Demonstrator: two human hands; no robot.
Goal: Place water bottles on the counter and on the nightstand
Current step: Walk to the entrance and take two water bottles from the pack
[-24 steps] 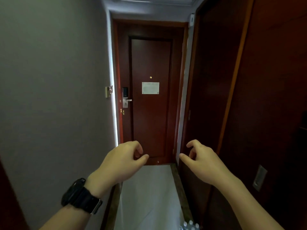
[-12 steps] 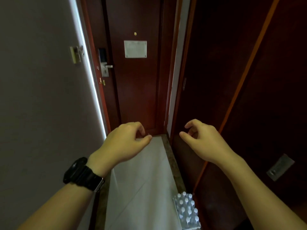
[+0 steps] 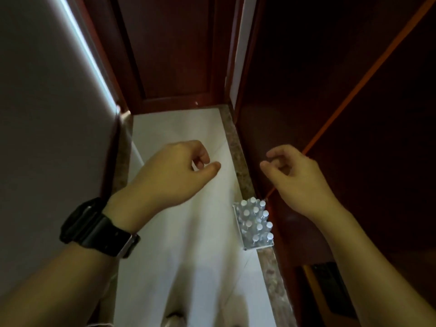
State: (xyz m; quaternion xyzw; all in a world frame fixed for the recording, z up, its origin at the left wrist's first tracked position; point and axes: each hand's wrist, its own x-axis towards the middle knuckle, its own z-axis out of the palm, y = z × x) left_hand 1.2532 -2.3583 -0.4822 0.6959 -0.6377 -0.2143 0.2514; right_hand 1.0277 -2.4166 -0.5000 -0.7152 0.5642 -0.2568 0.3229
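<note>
A shrink-wrapped pack of water bottles [image 3: 254, 223] with white caps stands on the pale floor against the right wall. My left hand [image 3: 172, 173], with a black watch on its wrist, hovers above the floor to the left of the pack, fingers loosely curled and holding nothing. My right hand [image 3: 295, 178] hovers just above and to the right of the pack, fingers also loosely curled and empty. Neither hand touches the pack.
I am in a narrow entry corridor. A dark red door [image 3: 172, 55] closes the far end. A grey wall [image 3: 47, 114] runs along the left and dark wooden panels [image 3: 342, 102] along the right. A speckled stone strip [image 3: 240, 161] borders the floor.
The view has tilted down from the door to the floor, bringing the whole bottle pack into sight. Both hands have stayed curled and empty and now sit lower, nearer the pack.
</note>
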